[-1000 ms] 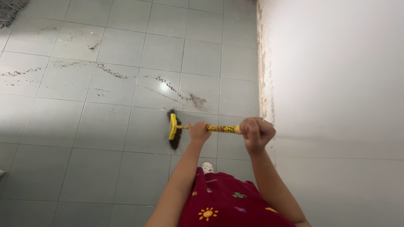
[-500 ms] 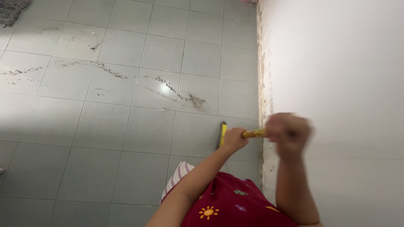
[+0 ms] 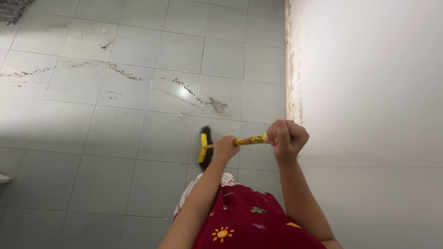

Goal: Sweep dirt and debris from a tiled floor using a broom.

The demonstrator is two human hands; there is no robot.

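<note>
Floor of pale grey square tiles (image 3: 115,133) fills the left and centre of the view, w/ a dark woven mat corner (image 3: 14,7) at the top left edge and thin trails of dark dirt (image 3: 124,73) running across the upper tiles, ending in a smudgy little heap (image 3: 217,106) near the centre. Just below that heap is the yellow-headed broom with dark bristles (image 3: 204,146), head down on the tiles, bristles towards the far side, its yellow-and-black patterned handle (image 3: 249,139) running rightwards approx level in the picture. Left hand (image 3: 225,146) is wrapped round the handle just right of the broom head, fingers curled closed over it; arm comes up from the bottom centre. Under that arm sits a red garment with small sun and flower prints (image 3: 244,221), plus a bit of striped pink-and-white cloth (image 3: 184,203) and a white perforated shoe (image 3: 226,177) showing on the floor below the hand. Right hand (image 3: 286,137) is balled in a tight fist round the handle's upper end, further right, close to the base of the white wall (image 3: 369,92). Wall takes up the whole right side; its lower edge by the floor is chipped and stained brownish (image 3: 291,69)
</note>
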